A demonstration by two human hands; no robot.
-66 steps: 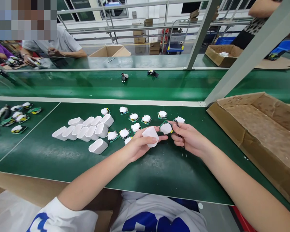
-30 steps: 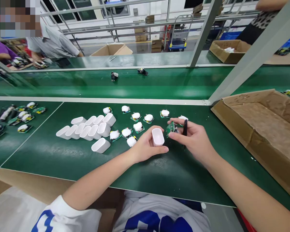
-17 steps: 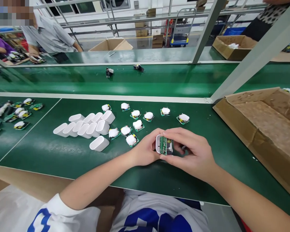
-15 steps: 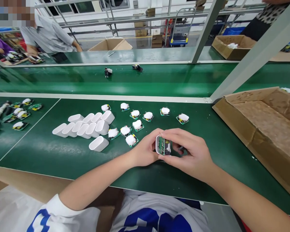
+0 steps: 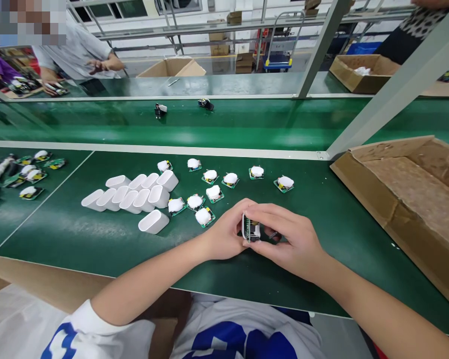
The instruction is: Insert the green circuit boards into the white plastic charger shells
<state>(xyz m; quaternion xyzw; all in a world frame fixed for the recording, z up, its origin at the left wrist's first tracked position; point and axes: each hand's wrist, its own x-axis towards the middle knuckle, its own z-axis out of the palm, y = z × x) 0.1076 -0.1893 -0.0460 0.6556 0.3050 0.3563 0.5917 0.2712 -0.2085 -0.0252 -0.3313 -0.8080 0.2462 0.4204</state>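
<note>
White plastic casing (image 5: 243, 227), green circuit board (image 5: 253, 230) at its open end, left hand (image 5: 224, 233), right hand (image 5: 290, 241) clenched around both

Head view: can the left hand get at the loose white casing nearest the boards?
Probably yes, once it lets go. The left hand shares the held casing with the right hand, but the loose white casing lies close by, with foam-topped circuit boards beside the way, not across it.

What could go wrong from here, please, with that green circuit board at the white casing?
The green circuit board sits at the mouth of the white casing, pinched between the left hand and the right hand, so it could seat crooked or slip. The white-topped board lies close to the left hand and might get knocked.
</note>
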